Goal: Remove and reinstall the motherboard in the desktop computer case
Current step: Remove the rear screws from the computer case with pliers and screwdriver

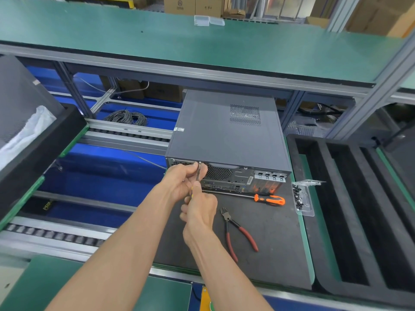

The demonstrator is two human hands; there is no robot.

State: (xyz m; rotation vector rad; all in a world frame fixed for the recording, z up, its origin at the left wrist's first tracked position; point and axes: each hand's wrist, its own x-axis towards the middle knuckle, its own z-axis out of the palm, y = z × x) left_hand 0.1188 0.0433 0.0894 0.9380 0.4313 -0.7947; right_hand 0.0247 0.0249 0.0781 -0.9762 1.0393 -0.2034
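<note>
Red-handled cutters (238,234) lie lower centre-right on the dark mat (276,243), jaws pointing up-left. Clear plastic tray w/ black screws (302,199) sits at the mat's right edge. Black foam insert (350,212) w/ long slots at right. Grey cable coil (126,117) centre-left, behind roller rails (56,234). Cardboard boxes (193,5) along top, beyond green shelf (202,46).

Hands (193,194) with screwdriver (198,175) at case (224,131)
</note>
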